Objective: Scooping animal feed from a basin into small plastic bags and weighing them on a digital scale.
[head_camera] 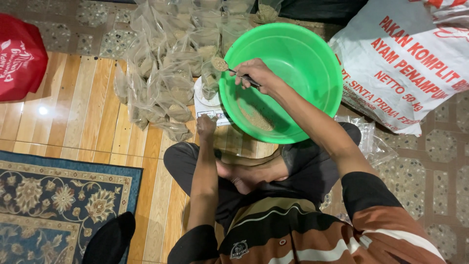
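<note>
Left hand (206,125) rests fingers-down on one white scale (209,105), holding nothing. Beyond it, right hand (255,73) has its grip closed around one spoon (225,67), heaped with grain, over one bag on the scale. One green basin (312,54), then a dozen-odd filled bags (168,78).

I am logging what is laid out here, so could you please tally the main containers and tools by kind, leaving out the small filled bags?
Green basin: 1
Spoon, in the right hand: 1
White scale, by the left hand: 1
Large white sack: 1
Red bag: 1
Total: 5
</note>
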